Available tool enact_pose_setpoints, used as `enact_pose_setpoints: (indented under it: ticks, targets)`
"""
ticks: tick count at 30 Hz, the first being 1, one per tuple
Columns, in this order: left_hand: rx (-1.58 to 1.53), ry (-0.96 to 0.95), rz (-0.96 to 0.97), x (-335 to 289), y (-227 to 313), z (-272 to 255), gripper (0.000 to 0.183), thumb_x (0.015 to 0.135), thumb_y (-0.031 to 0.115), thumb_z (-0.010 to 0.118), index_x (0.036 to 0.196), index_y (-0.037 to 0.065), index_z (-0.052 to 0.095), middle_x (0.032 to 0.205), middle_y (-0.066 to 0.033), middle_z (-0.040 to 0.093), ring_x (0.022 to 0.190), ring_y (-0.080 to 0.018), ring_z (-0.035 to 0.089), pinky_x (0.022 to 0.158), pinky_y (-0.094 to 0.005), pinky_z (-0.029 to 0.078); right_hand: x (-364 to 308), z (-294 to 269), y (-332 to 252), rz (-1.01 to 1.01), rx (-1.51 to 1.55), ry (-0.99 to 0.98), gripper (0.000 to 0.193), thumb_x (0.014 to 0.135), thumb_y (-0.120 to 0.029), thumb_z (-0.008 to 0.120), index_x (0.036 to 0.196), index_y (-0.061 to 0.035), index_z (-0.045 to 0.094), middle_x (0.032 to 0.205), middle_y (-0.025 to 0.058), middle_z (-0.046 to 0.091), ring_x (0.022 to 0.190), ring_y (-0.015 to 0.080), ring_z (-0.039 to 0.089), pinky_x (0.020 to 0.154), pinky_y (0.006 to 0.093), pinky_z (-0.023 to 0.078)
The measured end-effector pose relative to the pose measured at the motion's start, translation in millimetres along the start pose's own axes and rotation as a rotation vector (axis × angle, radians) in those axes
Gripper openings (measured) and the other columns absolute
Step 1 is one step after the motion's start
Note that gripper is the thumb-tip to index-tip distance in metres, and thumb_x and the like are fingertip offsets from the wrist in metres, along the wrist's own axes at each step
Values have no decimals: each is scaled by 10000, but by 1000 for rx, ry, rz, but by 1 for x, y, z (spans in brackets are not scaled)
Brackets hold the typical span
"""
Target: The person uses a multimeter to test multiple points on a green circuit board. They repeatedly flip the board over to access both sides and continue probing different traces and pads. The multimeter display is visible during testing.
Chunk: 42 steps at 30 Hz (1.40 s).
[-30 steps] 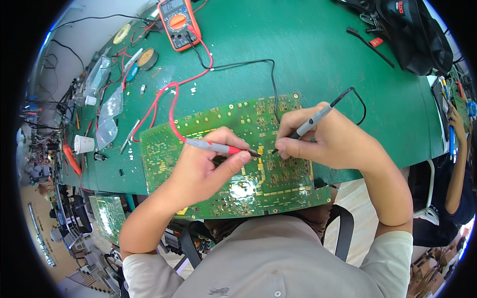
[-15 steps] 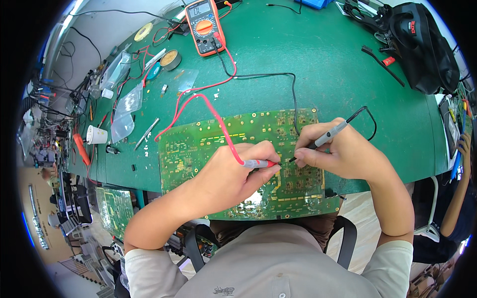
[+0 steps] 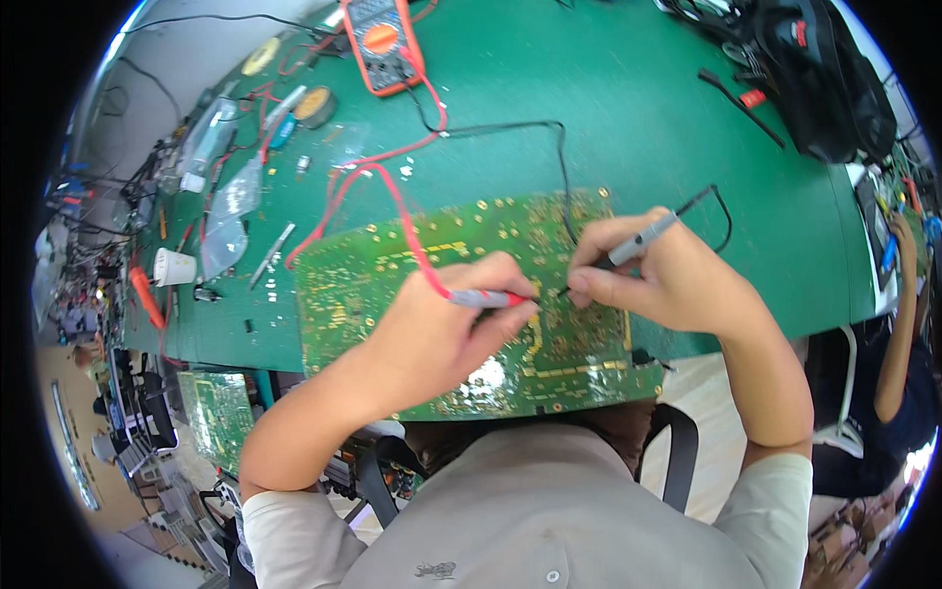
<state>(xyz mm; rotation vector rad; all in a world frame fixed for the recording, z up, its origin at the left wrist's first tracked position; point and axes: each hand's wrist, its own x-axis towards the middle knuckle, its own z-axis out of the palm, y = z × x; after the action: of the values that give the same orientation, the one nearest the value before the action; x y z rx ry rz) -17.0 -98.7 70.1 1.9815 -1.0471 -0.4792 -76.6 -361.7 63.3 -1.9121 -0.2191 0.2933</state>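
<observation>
A large green circuit board point(image 3: 392, 285) lies solder side up at the near edge of the green bench mat point(image 3: 628, 118). My left hand point(image 3: 446, 334) pinches a red-tipped test probe point(image 3: 483, 297), its tip pointing right onto the board's middle. My right hand point(image 3: 657, 280) holds a grey and black test probe point(image 3: 633, 245) like a pen, its tip touching the board just right of the red one. A red lead point(image 3: 378, 182) and a black lead point(image 3: 549, 137) run back to an orange multimeter point(image 3: 383, 44) at the far edge.
Clear plastic bags point(image 3: 221, 211), a white cup point(image 3: 175, 265), tape rolls point(image 3: 314, 106), and small tools crowd the left of the mat. A black bag point(image 3: 819, 74) sits far right. Another circuit board point(image 3: 218, 412) rests lower left. Another person's arm point(image 3: 898, 334) is at the right.
Both probe tips have stayed close together on the board's middle; the hands shifted only slightly. The view tilted, so the board and multimeter moved in the picture.
</observation>
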Motion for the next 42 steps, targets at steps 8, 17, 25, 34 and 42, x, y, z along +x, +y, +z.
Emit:
enact_pose_setpoints:
  ticks: [8,17,25,34,42]
  targets:
    - [-42,67,-58,-10,-9,7,121,998,41,741,1091,-20,692,985,-120,772,865,-176,735,759,-309,570,-11,0,5,1,61,114,158,982,-117,752,933,31,729,821,77,743,759,132,686,677,312,539]
    - [-184,164,-87,-13,-18,12,131,1015,69,739,1094,-18,682,956,-119,766,839,-154,729,735,-298,568,-19,-2,18,-91,-2,148,165,975,-141,770,928,10,723,769,38,681,689,92,590,600,285,466]
    - [-204,157,-113,-14,-17,12,133,1015,63,738,1104,-18,682,1005,-128,784,855,-153,738,749,-291,577,-18,-2,19,-98,-26,159,150,975,-131,762,920,3,723,755,33,676,681,91,576,596,285,461]
    - [-201,165,-49,-13,-21,13,159,1013,84,747,1114,-19,681,1019,-124,785,842,-152,738,724,-294,570,-17,-4,23,-101,1,149,148,972,-132,765,919,1,725,759,40,697,689,100,606,607,286,475]
    - [-134,141,-53,-14,-16,14,165,991,68,771,1106,-12,685,1057,-147,791,872,-167,759,762,-306,597,-12,-11,13,-65,1,53,158,970,-101,754,899,38,727,791,93,740,716,144,682,645,299,536]
